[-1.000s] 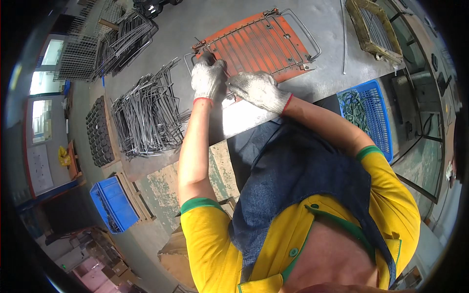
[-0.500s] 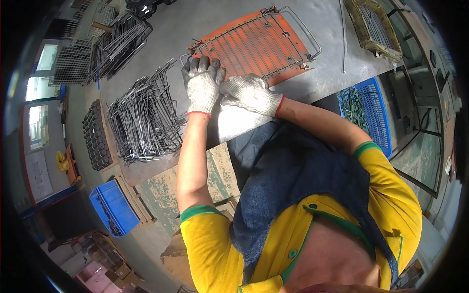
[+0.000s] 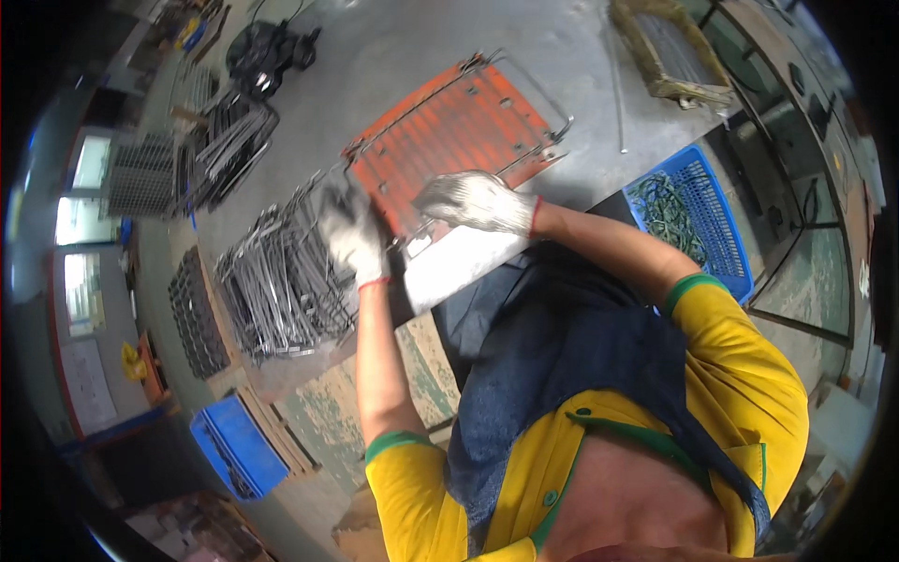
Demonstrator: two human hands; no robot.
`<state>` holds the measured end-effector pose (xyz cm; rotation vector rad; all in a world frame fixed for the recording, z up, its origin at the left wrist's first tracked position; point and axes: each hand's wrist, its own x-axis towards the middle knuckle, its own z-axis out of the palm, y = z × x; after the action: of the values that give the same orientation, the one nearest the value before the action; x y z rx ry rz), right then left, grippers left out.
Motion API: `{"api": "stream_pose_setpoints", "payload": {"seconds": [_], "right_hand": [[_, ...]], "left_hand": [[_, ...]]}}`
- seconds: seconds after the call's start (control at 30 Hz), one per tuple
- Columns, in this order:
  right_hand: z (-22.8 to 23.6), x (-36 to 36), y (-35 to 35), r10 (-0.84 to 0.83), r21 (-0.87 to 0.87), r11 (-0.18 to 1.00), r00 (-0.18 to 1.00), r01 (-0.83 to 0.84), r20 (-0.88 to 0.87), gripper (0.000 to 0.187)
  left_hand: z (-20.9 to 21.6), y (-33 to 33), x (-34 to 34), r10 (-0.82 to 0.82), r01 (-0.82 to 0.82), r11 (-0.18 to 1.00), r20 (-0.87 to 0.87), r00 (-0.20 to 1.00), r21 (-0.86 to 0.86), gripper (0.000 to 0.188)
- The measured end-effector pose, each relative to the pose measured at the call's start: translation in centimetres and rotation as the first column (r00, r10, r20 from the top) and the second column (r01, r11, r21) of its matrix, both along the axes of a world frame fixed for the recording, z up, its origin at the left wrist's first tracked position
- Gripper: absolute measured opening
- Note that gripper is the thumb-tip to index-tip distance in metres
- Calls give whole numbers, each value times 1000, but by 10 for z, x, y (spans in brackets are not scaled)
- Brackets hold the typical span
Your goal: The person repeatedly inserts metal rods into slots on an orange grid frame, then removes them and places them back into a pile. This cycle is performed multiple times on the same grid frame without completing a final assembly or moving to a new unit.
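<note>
An orange slotted plate [image 3: 440, 126] lies on the metal table, with a bent wire frame [image 3: 536, 82] along its far right end. Thin dark lines cross the plate, too blurred to tell rods from grooves. My left hand [image 3: 351, 229], in a white glove with dark fingers, is between the plate's left corner and a pile of bent wire pieces [image 3: 281, 281]. Motion smears its fingers. My right hand [image 3: 482, 201], also gloved, is at the plate's near edge with its fingers curled together; whatever may be in them is hidden.
A blue basket [image 3: 716, 220] of green strands stands right of the table edge. A framed wire rack [image 3: 670, 56] and a thin rod [image 3: 618, 94] lie at the far right. More bent wire [image 3: 234, 155] and a black device [image 3: 267, 56] sit far left; a blue bin [image 3: 239, 450] is below.
My left hand has left the plate's near left corner and moved left and nearer, beside the wire pile. My right hand stays by the plate's near edge. The whole view has shifted.
</note>
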<state>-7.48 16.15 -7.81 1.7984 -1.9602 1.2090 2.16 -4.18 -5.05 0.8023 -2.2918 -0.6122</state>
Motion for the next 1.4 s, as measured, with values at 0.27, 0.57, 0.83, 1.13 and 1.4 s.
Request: {"api": "stream_pose_setpoints", "payload": {"seconds": [0.27, 0.57, 0.83, 1.13, 1.4], "right_hand": [[33, -20, 155, -563, 298, 819, 588, 491, 580, 25], [-4, -22, 159, -702, 418, 679, 700, 603, 132, 27], [-14, -22, 157, -697, 276, 717, 653, 640, 295, 25], [1, -40, 146, -691, 447, 652, 723, 612, 19, 20], [-13, -89, 127, -745, 458, 591, 667, 664, -7, 34]], "left_hand": [[-15, -32, 52, -316, 129, 652, 114, 942, 747, 41], [21, 96, 0, -243, 60, -50, -71, 967, 997, 32], [8, 150, -156, -357, 331, 16, -304, 883, 943, 36], [27, 129, -112, -583, 622, 734, 218, 783, -273, 27], [8, 42, -17, -280, 339, 895, 224, 933, -291, 12]]}}
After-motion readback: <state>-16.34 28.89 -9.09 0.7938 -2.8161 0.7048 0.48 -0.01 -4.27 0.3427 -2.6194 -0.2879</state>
